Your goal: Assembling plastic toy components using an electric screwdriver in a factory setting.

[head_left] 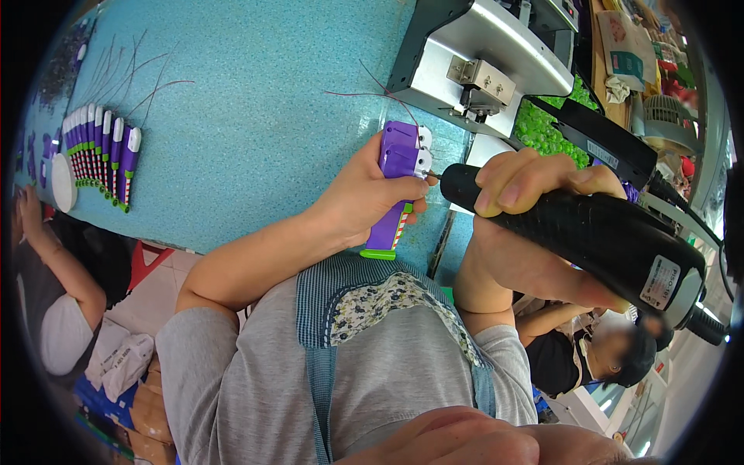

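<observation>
Holding the purple case (397, 152) in the left hand (363, 184), over the bench (256, 147), with fingers closed around its middle and thumb across its face. Gripping the black driver (589, 236) in the right hand (528, 183), with fingers wrapped about its body; aiming its bit at the case's white part (422, 163). Cannot tell whether pressing. Having a row of cases (115, 155) well to the left, and a silver machine (434, 66) ahead to the right.

both hands (358, 190) curled, elbows (203, 291) bent
</observation>
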The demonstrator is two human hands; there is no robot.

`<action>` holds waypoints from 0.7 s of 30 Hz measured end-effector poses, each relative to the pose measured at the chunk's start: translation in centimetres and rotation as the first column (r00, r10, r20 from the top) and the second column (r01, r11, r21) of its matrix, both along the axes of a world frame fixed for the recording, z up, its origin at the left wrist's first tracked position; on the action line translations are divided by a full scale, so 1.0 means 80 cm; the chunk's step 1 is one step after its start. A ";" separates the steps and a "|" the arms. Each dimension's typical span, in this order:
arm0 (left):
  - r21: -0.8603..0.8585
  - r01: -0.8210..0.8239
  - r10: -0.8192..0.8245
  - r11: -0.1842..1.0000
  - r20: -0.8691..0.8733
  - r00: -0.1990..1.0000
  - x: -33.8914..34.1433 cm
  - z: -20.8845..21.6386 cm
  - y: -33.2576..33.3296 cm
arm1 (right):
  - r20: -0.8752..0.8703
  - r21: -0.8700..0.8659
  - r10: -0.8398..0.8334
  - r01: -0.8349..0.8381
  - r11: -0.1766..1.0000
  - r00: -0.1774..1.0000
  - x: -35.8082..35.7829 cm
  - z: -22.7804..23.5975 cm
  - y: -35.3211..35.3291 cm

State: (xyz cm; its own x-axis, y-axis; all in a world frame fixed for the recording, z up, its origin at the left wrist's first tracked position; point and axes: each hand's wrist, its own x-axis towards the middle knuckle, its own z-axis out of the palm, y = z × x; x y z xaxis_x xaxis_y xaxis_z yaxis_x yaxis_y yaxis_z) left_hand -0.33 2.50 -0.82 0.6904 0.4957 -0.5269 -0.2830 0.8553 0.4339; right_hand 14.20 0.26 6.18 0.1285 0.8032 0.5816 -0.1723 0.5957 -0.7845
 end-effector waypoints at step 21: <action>0.029 0.170 -0.169 0.985 -0.015 0.985 0.003 0.002 0.001 | -0.025 0.060 -0.001 0.002 0.998 1.000 0.039 0.012 0.048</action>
State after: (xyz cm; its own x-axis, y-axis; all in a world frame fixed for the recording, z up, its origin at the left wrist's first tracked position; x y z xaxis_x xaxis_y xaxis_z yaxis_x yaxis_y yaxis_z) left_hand -0.05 2.59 -0.65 0.7592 0.3876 -0.5229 -0.1294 0.8772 0.4624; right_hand 17.30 4.11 7.10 0.1444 0.7665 0.6258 -0.1903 0.6421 -0.7426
